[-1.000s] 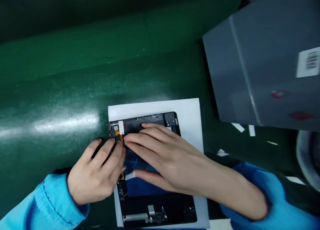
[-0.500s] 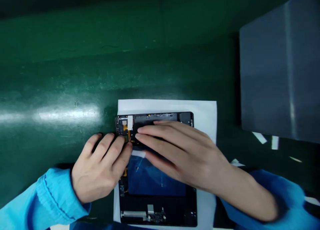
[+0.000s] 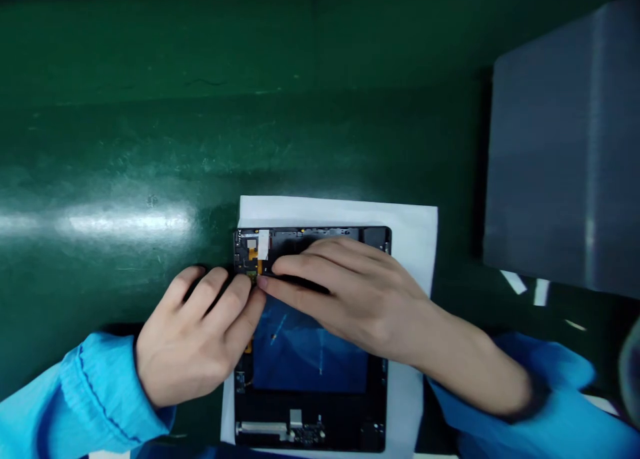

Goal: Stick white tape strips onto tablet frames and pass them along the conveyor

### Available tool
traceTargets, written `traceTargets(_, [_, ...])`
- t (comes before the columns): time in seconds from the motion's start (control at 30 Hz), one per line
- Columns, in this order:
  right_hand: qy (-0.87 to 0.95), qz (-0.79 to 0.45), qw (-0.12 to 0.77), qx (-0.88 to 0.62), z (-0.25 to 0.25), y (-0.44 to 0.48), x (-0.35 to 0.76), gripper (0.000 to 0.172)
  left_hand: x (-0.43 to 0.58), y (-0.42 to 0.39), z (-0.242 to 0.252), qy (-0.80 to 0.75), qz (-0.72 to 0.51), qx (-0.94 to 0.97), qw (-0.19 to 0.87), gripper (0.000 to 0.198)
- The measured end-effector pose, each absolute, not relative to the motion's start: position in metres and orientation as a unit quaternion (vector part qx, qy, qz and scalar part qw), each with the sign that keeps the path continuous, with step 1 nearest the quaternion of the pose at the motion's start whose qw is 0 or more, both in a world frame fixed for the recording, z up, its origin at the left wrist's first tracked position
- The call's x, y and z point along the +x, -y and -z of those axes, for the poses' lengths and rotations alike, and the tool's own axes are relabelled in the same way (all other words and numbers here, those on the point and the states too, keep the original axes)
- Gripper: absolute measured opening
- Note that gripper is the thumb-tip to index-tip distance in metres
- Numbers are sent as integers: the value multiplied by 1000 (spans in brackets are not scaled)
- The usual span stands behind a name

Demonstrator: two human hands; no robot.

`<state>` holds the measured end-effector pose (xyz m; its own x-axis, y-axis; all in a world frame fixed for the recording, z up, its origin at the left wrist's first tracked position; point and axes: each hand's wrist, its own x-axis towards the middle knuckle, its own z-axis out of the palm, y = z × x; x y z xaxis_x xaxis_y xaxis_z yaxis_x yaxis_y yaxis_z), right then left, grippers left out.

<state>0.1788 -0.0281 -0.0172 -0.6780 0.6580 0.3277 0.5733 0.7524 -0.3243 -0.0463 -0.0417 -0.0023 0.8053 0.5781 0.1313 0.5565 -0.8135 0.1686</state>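
Note:
An opened tablet (image 3: 240, 406) lies on a white sheet, its inside facing up. It has a blue film-covered battery (image 3: 310, 372), orange flat cables (image 3: 259, 266) and white tape (image 3: 263, 244) at the upper left. My left hand (image 3: 205, 339) is closed on the tablet's left edge, fingers bent over its upper part. My right hand (image 3: 360, 292) reaches across from the right, fingers stretched out and a little apart. One fingertip presses beside the left fingertips, by the orange cable. The parts under both hands are hidden.
The white sheet (image 3: 415, 246) rests on a green table (image 3: 280, 139). A large dark grey panel (image 3: 545, 166) stands at the right. Small white strips (image 3: 541, 292) lie below it. A rounded pale object (image 3: 631, 366) shows at the right edge.
My right hand has moved left and down, its fingertip meeting my left fingers. A white strip at the battery's top edge no longer shows. My left hand stays on the tablet's edge.

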Motion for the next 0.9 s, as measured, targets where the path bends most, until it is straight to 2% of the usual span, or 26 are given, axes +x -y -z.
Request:
traceTargets(0.23, [872, -118, 323, -349, 21, 32, 181, 20, -46, 42, 2, -296, -93, 948, 64, 31])
traceTargets(0.33, [896, -88, 273, -338, 19, 29, 179, 16, -46, 42, 3, -296, -94, 948, 66, 30])
traceTargets(0.47, [915, -71, 212, -335, 16, 26, 177, 21, -46, 42, 5, -296, -93, 948, 70, 32])
traceTargets(0.9, [927, -52, 201, -314, 20, 32, 185, 25, -47, 42, 4, -295, -91, 949, 56, 31])
